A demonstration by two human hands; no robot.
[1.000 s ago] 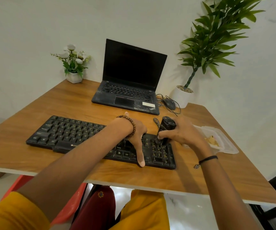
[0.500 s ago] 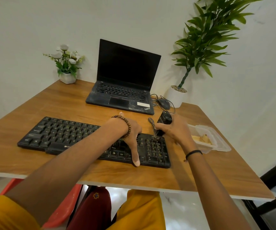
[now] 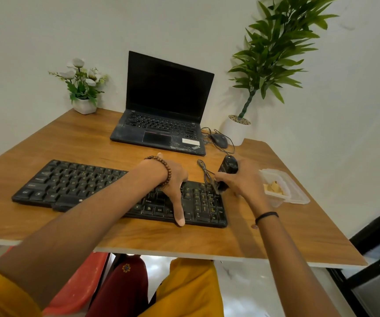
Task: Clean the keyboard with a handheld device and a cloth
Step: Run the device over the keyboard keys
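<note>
Head view looks down on a wooden table (image 3: 70, 143) where a black keyboard (image 3: 77, 186) lies with its long axis running left to right, roughly along the table's near edge, the right end a little nearer the person than the left. The left hand (image 3: 173, 181) lies across the keyboard just left of the number pad. Its thumb (image 3: 180, 213) is stretched straight toward the person, the tip reaching the keyboard's near edge, and the palm rests over the keys. Most of its fingers are hidden behind the wrist and a beaded bracelet (image 3: 165, 170). What shows is laid flat on the keyboard, not clenched. The right hand (image 3: 241, 181) is curled around a black handheld device (image 3: 228, 168), gripping it at the keyboard's far right corner. The device is tilted: its long axis runs from the lower end, at the top keys of the number pad, up and away toward the back right of the table. Its rounded upper end points toward a mouse (image 3: 218, 140) and a white plant pot (image 3: 236, 131). A thin dark cord (image 3: 204, 170) loops on the table just behind the keyboard, beside the device. Farther back stands an open laptop (image 3: 168, 133) with a dark screen, with white flowers (image 3: 84, 106) in a small pot at the back left. A clear plastic container (image 3: 276, 201) sits just right of the right hand.
</note>
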